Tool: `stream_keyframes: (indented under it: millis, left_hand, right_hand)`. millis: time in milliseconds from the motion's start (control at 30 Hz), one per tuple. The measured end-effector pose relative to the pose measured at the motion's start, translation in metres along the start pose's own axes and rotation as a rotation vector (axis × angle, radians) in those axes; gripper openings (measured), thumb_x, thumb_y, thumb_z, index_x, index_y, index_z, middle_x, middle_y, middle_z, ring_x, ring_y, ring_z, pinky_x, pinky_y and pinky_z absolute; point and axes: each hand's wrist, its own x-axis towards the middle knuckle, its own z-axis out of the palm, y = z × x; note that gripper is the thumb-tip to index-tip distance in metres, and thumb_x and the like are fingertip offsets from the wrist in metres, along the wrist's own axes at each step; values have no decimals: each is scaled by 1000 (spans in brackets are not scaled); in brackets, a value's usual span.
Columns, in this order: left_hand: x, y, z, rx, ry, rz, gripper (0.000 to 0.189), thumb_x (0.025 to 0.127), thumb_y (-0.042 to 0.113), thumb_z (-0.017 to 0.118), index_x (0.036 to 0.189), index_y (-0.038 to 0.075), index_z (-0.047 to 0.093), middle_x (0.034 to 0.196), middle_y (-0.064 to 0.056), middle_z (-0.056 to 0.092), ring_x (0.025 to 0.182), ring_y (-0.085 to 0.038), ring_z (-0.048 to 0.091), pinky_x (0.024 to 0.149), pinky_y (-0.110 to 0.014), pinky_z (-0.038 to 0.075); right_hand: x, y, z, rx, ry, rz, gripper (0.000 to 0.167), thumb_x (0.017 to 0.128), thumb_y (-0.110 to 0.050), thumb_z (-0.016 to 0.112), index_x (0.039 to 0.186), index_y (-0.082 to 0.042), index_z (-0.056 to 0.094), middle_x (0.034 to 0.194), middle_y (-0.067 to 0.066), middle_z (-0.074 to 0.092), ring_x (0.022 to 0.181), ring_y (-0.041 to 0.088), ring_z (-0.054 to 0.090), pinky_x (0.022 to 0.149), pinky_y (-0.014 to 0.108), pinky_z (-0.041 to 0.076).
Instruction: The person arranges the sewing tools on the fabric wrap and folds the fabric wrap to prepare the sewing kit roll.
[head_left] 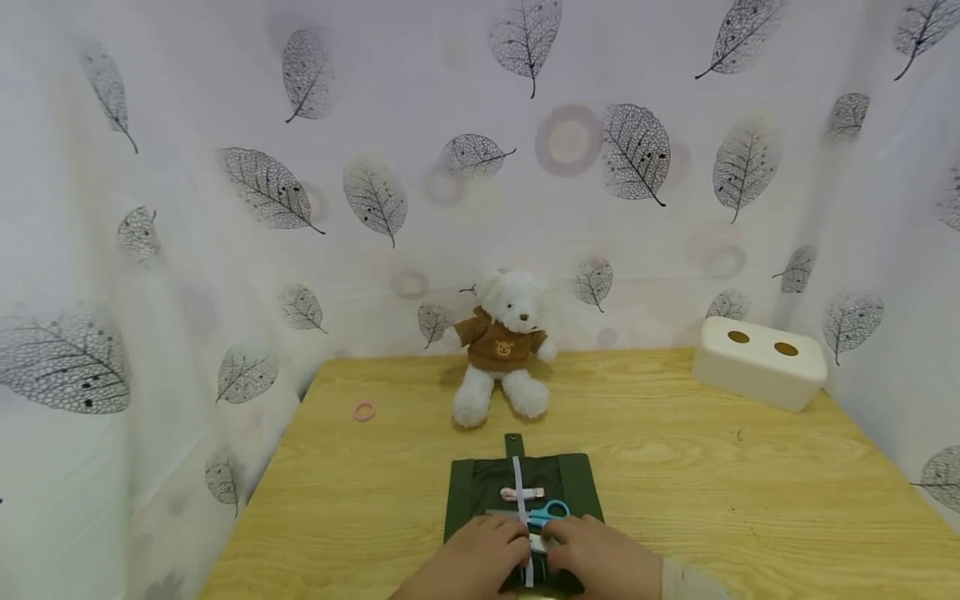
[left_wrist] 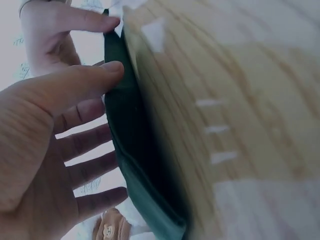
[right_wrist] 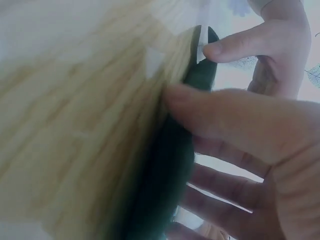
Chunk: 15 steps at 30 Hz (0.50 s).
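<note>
A dark green fabric roll-up case [head_left: 582, 483] lies unfolded at the near side of the table. Down its middle runs a white strap [head_left: 518, 475]. Scissors with blue handles [head_left: 553, 512] lie across the case under the strap, and a small pale pink-and-white item [head_left: 533, 493] sits above them. A white object [head_left: 537, 543] is partly hidden between the hands. My left hand [head_left: 483, 546] pinches the near edge of the case, thumb below and fingers on top. To its right, my right hand [head_left: 600, 554] pinches the same edge likewise.
A white teddy bear [head_left: 501, 350] in a brown hoodie sits behind the case on the wooden table [head_left: 675, 467]. The pink ring [head_left: 363, 411] lies at the left. A cream box with two oval holes [head_left: 757, 367] stands at the back right, near the leaf-patterned curtain [head_left: 637, 233].
</note>
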Motion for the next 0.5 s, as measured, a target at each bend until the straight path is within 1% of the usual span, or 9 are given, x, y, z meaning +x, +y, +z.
stream_keyframes:
  millis: [67,100,133,200,300,333,400,500]
  left_hand:
    - [1,2,0,3,-10,-16,38,95,55,63,117,23,65,126,9,60,115,-7,56,92,-27,51]
    - [2,2,0,5,-15,-21,36,95,53,64,115,24,65,124,9,60,113,-7,56,91,-26,51]
    - [3,2,-1,16,-9,-19,32,95,51,66,112,23,66,121,9,61,109,-6,57,88,-24,51]
    - [5,3,-2,22,4,-19,22,94,42,71,105,23,66,113,10,62,100,-3,58,84,-21,51]
    - [9,3,-5,6,10,-32,12,90,28,75,94,23,65,98,13,60,83,1,55,72,-15,47]
    - [10,3,-7,-14,4,-48,10,90,26,74,91,23,64,93,15,58,77,2,52,68,-15,45]
    - [11,4,-9,-89,-17,-97,11,93,22,71,86,23,62,84,16,54,69,3,47,61,-15,42]
    - [12,3,-11,-198,-41,-163,18,98,20,66,81,25,58,75,17,48,63,2,43,57,-17,39]
  right_hand:
    - [1,-1,0,28,8,4,11,91,-35,76,88,-25,74,115,-3,64,94,5,58,69,24,50]
    - [2,-2,0,37,24,-3,8,91,-30,76,86,-24,73,114,-3,64,91,4,58,68,22,50]
    - [2,-4,-3,64,29,13,7,89,-26,77,84,-24,73,113,-4,64,91,1,57,70,20,50]
    - [3,-3,-3,101,57,12,8,88,-17,76,84,-23,72,110,-6,64,89,-2,56,70,16,49]
    - [3,-1,-4,207,71,31,10,89,-11,73,88,-21,72,108,-9,63,89,-6,55,71,14,49]
    - [2,1,-4,246,70,42,11,90,-9,71,91,-20,73,108,-11,63,89,-6,55,71,14,50]
    - [1,3,-3,309,84,49,13,91,-7,70,93,-20,72,104,-13,63,88,-7,55,71,15,50]
    - [1,7,-3,358,121,42,16,92,-4,68,95,-19,71,98,-16,62,86,-6,54,71,16,50]
